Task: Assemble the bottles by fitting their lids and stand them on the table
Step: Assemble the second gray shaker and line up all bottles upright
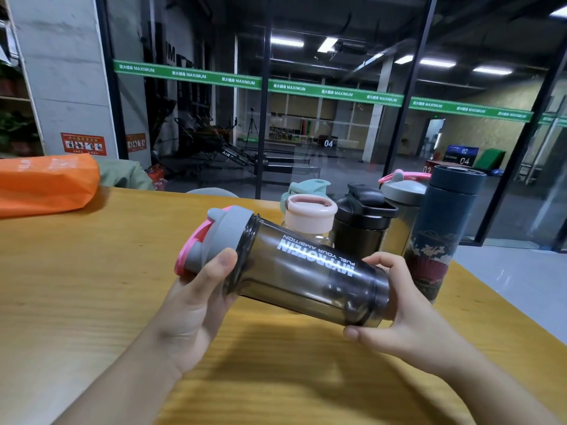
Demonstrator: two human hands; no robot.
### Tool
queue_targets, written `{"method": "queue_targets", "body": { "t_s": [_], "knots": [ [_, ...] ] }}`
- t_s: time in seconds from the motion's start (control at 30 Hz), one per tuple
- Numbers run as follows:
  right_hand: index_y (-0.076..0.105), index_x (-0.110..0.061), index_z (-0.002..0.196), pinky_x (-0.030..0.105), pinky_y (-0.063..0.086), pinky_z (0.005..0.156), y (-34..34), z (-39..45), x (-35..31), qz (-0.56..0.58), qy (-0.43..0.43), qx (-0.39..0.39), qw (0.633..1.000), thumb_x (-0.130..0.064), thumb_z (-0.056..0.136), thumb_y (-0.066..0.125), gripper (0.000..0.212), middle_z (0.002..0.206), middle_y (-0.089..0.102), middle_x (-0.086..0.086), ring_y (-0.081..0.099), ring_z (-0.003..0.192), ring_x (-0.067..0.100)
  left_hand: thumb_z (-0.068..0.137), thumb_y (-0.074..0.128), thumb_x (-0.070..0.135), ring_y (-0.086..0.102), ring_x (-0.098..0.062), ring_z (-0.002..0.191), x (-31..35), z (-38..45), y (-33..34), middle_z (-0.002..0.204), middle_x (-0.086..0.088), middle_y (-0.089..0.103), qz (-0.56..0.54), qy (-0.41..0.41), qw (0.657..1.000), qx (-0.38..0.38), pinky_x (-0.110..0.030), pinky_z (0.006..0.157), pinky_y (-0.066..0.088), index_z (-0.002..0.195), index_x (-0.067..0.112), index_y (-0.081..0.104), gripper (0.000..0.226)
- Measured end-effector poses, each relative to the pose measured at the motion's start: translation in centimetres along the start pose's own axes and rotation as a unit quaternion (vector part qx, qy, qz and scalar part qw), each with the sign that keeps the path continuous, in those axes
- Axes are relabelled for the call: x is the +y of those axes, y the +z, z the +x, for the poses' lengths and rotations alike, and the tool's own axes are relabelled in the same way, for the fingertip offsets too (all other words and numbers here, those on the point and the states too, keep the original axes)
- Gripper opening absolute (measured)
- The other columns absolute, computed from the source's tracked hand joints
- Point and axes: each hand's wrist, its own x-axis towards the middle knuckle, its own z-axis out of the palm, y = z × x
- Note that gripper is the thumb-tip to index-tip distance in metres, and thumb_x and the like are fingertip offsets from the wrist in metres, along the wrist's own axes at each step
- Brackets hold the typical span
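Above the wooden table, a smoky translucent shaker bottle is held nearly on its side, lid end to the left and slightly raised, white lettering on its wall reading upside down. Its grey lid with a pink flip cap sits on the mouth — whether it is fully tightened cannot be told. The left hand has a closed grip at the neck, thumb lying over the lid's lower edge and the bottle wall, fingers hidden behind. The right hand grips the base end, fingers curled over the top of it and thumb beneath.

Behind the held bottle a cluster of bottles stands upright on the table, close together: a clear bottle with a pale pink lid, a mint green lid showing just behind it, a black shaker with its lid on, a grey-lidded shaker with a pink loop, and a dark blue flask with a printed pattern, nearest the right hand.

At the far left edge of the table lies an orange bag.
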Motion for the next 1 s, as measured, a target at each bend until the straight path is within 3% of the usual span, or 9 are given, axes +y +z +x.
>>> {"method": "queue_targets", "body": {
  "t_s": [0.07,0.2,0.3,0.43,0.53,0.7,0.8,0.9,1.0],
  "knots": [
    [0.031,-0.04,0.114,0.001,0.04,0.073,-0.1,0.0,-0.1,-0.03,-0.015,0.012,0.999,-0.029,0.061,0.087,0.078,0.103,0.047,-0.045,0.052,0.099,-0.015,0.043,0.094,0.043,0.066,-0.02,0.108,-0.1,0.0,-0.1,0.12,-0.01,0.068,0.002,-0.001,1.0,0.004,-0.028,0.082,0.055,0.131,0.011,0.056,0.101],
    [0.034,-0.047,0.113,0.004,0.042,0.074,-0.5,0.0,0.1,-0.045,-0.011,0.027,0.999,-0.057,0.051,0.078,0.077,0.108,0.053,-0.035,0.057,0.098,-0.007,0.047,0.092,0.044,0.063,-0.021,0.114,-0.3,0.1,-0.1,0.125,-0.011,0.066,0.009,-0.003,1.0,-0.006,-0.031,0.088,0.054,0.132,0.011,0.056,0.098],
    [0.037,-0.042,0.113,0.006,0.045,0.071,-0.6,0.0,0.0,-0.036,-0.009,0.022,0.999,-0.059,0.049,0.075,0.076,0.104,0.057,-0.032,0.06,0.093,-0.005,0.045,0.093,0.045,0.064,-0.019,0.112,-0.2,0.2,-0.1,0.124,-0.009,0.066,0.01,-0.008,1.0,0.002,-0.032,0.091,0.054,0.132,0.014,0.056,0.1],
    [0.041,-0.039,0.112,0.019,0.051,0.072,-0.7,-0.1,0.2,-0.02,0.002,0.023,1.0,-0.056,0.049,0.073,0.073,0.1,0.063,-0.024,0.064,0.086,0.01,0.041,0.094,0.044,0.066,-0.015,0.107,-0.4,0.1,0.0,0.12,-0.005,0.068,-0.011,-0.027,0.999,0.015,-0.029,0.085,0.055,0.129,0.017,0.059,0.099],
    [0.046,-0.032,0.108,0.016,0.052,0.068,-0.8,-0.1,0.3,-0.002,0.009,0.014,1.0,-0.054,0.048,0.07,0.068,0.094,0.067,-0.022,0.066,0.08,0.007,0.039,0.094,0.044,0.066,-0.014,0.104,-0.5,0.1,0.0,0.118,-0.004,0.069,-0.011,-0.026,0.999,0.023,-0.028,0.084,0.056,0.129,0.017,0.059,0.1],
    [0.045,-0.037,0.095,0.013,0.046,0.055,-1.0,-0.1,0.1,0.045,0.048,-0.016,0.998,-0.063,0.048,0.06,0.055,0.057,0.063,-0.009,0.056,0.052,0.0,0.043,0.093,0.044,0.065,-0.018,0.107,-0.3,0.0,0.0,0.122,-0.009,0.067,-0.005,-0.023,1.0,0.011,-0.03,0.083,0.055,0.131,0.014,0.057,0.1],
    [0.061,-0.027,0.095,0.026,0.043,0.05,-0.6,0.7,1.5,0.083,0.08,-0.026,0.993,-0.075,0.051,0.062,0.065,0.065,0.062,0.006,0.049,0.046,0.013,0.046,0.092,0.042,0.064,-0.02,0.11,-0.3,0.0,0.1,0.124,-0.011,0.065,-0.005,-0.019,1.0,-0.006,-0.032,0.087,0.054,0.133,0.012,0.055,0.099],
    [0.068,-0.021,0.085,0.02,0.039,0.039,0.0,1.5,2.4,0.166,0.175,-0.055,0.969,-0.072,0.064,0.055,0.056,0.071,0.061,0.035,0.045,0.033,0.016,0.047,0.092,0.043,0.063,-0.021,0.109,-0.3,0.0,0.0,0.123,-0.012,0.065,0.004,-0.02,1.0,-0.01,-0.032,0.087,0.054,0.133,0.011,0.054,0.1],
    [0.066,-0.011,0.104,0.02,0.041,0.043,-0.2,1.6,2.2,0.202,0.189,-0.112,0.954,-0.07,0.072,0.033,0.074,0.065,0.063,0.026,0.045,0.037,0.017,0.047,0.091,0.045,0.063,-0.022,0.11,-0.4,-0.1,-0.1,0.123,-0.012,0.066,0.022,-0.019,0.999,-0.015,-0.031,0.087,0.054,0.132,0.01,0.055,0.099]
  ]
}}
